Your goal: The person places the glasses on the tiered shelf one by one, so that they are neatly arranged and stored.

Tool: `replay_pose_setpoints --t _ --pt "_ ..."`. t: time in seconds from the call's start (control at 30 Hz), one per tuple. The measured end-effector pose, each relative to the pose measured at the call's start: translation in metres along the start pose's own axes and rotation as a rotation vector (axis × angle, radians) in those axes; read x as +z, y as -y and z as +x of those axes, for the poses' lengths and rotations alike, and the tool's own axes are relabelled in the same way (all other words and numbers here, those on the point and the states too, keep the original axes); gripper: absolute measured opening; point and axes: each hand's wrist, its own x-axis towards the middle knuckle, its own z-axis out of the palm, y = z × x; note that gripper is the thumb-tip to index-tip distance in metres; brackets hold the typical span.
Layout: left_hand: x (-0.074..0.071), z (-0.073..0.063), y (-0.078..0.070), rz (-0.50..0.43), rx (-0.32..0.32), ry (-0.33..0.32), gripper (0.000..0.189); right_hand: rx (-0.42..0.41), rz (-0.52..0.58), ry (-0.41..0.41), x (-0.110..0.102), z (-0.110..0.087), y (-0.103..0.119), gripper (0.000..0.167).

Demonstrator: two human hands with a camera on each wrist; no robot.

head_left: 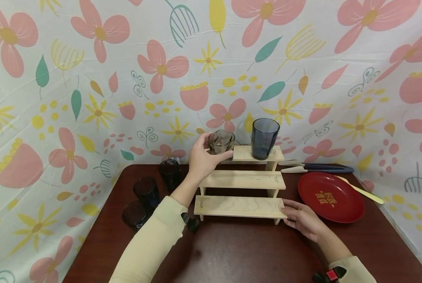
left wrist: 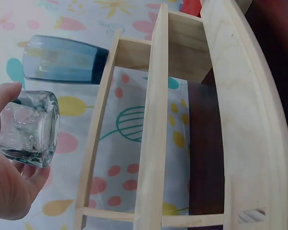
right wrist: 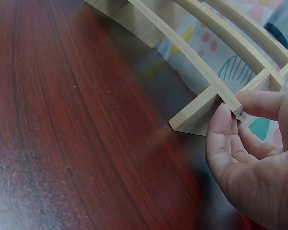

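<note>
My left hand (head_left: 204,159) grips a short clear glass with a faceted, greyish body (head_left: 221,142) at the left end of the top step of a three-tier wooden rack (head_left: 243,179). In the left wrist view, a gap shows between the glass base (left wrist: 48,129) and the top board (left wrist: 98,129). A taller blue-grey glass (head_left: 265,138) stands upright on that step, to the right. At the rack's lower right corner, my right hand (head_left: 303,218) pinches the end of the bottom board (right wrist: 230,98) between thumb and fingers.
Several dark glasses (head_left: 146,191) stand on the brown table (head_left: 232,251) left of the rack. To its right lie a red plate (head_left: 331,196), tongs with dark blue handles (head_left: 324,169) and a pale yellow utensil (head_left: 364,191). A flower-patterned cloth (head_left: 119,98) hangs behind.
</note>
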Motion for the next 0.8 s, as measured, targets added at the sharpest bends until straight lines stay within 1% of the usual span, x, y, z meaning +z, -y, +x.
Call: replay_pose_setpoints --t 0.17,0.27,0.37,0.53,0.8 --pt "0.01 0.013 0.005 0.031 -0.053 -0.024 0.076 -0.001 0.007 0.0 -0.001 0.0 0.001 0.074" --pt "0.014 0.019 0.01 0.057 -0.071 -0.048 0.077 0.004 0.01 0.004 -0.001 0.0 0.0 0.074" --pt "0.019 0.023 0.015 0.048 -0.082 -0.059 0.077 0.007 0.008 0.003 -0.001 0.0 -0.001 0.074" --pt "0.025 0.026 0.023 0.044 -0.083 -0.059 0.077 0.003 -0.004 0.0 -0.001 0.001 -0.002 0.074" --pt "0.029 0.024 0.03 0.113 -0.07 -0.095 0.076 0.0 -0.001 -0.001 -0.001 0.001 -0.002 0.074"
